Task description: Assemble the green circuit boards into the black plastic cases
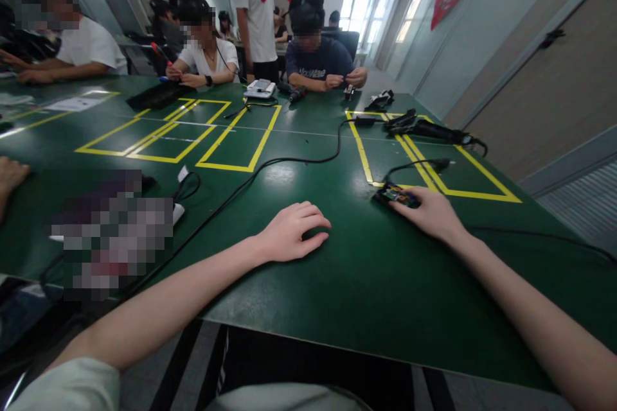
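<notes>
My left hand (295, 231) rests on the green table (308, 289), its fingers a little curled and apart from the thumb, with nothing in it. To the right, my right hand (430, 212) is closed on the near side of a small circuit board (396, 195), which sits in a black casing. Part of the board is hidden under the fingers. A short black cable (414, 166) runs from behind the board to a dark connector (439, 165).
Yellow tape rectangles (226, 167) mark the table. A long black cable (289, 160) crosses it. Black gear (424, 129) lies at the back right, a drill (295, 94) at the far side. Blurred items lie left, near another person's hand (13, 174). Several people are across the table.
</notes>
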Available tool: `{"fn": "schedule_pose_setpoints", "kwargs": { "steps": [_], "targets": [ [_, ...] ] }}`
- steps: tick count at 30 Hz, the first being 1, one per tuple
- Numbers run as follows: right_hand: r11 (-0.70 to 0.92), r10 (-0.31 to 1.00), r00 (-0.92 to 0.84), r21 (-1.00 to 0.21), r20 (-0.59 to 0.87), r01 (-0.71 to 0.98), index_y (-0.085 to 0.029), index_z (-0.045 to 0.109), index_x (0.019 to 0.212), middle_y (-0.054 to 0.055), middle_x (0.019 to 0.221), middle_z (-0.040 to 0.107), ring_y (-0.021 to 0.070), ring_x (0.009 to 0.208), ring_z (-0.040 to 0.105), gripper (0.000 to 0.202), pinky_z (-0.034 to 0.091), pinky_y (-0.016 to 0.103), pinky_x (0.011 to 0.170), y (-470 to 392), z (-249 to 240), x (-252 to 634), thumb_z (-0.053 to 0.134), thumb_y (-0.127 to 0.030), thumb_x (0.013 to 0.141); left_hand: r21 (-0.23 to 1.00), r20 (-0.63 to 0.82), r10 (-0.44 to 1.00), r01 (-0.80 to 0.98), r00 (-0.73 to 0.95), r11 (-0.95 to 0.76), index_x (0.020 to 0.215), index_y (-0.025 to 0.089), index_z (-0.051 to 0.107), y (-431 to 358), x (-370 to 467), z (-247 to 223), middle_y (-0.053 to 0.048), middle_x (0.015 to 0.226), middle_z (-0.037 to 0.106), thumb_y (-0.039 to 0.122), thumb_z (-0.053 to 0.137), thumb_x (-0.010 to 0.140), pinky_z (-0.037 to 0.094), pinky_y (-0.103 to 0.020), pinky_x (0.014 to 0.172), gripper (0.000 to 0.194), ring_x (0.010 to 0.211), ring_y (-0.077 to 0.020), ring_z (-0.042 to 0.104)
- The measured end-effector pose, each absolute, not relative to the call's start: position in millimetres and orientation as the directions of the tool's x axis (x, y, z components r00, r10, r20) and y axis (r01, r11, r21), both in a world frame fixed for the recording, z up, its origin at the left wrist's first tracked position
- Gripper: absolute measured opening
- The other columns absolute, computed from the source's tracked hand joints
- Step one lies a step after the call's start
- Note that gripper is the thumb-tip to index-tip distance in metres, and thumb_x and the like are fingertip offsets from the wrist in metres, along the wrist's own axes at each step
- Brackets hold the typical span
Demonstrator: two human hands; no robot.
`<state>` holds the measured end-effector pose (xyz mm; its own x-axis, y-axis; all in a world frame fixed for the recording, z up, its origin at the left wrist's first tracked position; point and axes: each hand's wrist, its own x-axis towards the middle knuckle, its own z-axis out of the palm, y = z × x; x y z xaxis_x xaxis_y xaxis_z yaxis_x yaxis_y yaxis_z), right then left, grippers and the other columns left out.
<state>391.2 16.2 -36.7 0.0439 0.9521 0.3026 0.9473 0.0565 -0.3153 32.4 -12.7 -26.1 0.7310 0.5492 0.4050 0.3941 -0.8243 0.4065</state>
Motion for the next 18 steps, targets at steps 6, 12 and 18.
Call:
{"fn": "schedule_pose_setpoints", "kwargs": {
  "steps": [6,12,18],
  "targets": [
    [0.655,0.747,-0.584,-0.496,0.317,0.570,-0.023,0.072,0.102,0.005,0.094,0.072,0.0213,0.082,0.071,0.016,0.057,0.032,0.073,-39.6,-34.6,286.9,0.071,-0.033,0.089,0.405,0.487,0.496,0.317,0.719,-0.858,0.115,0.018,0.069,-14.4,25.8,-20.8,-0.011,0.109,0.072,0.046,0.067,0.095,0.052,-0.038,0.091,0.035,0.099,-0.0243,0.065],
    [0.698,0.699,-0.620,-0.527,0.355,0.484,-0.025,0.069,0.104,0.005,0.099,0.069,0.0204,0.083,0.071,0.017,0.058,0.031,0.071,-63.3,-32.1,261.9,0.072,-0.030,0.088,0.290,0.268,0.427,0.350,0.864,-0.891,0.095,0.019,0.069,-18.8,20.9,-18.9,-0.005,0.087,0.068,0.055,0.078,0.085,0.047,-0.034,0.078,0.038,0.087,-0.0227,0.061],
    [0.695,0.717,-0.516,-0.535,0.469,0.479,-0.024,0.066,0.106,0.007,0.105,0.068,0.0222,0.093,0.070,0.023,0.059,0.032,0.075,-55.7,-32.2,264.5,0.076,-0.032,0.088,0.214,0.207,0.509,0.469,0.835,-0.857,0.118,0.018,0.067,-20.9,19.6,-15.4,-0.010,0.113,0.065,0.070,0.083,0.074,0.050,-0.040,0.088,0.070,0.102,-0.0283,0.059]
  ]
}}
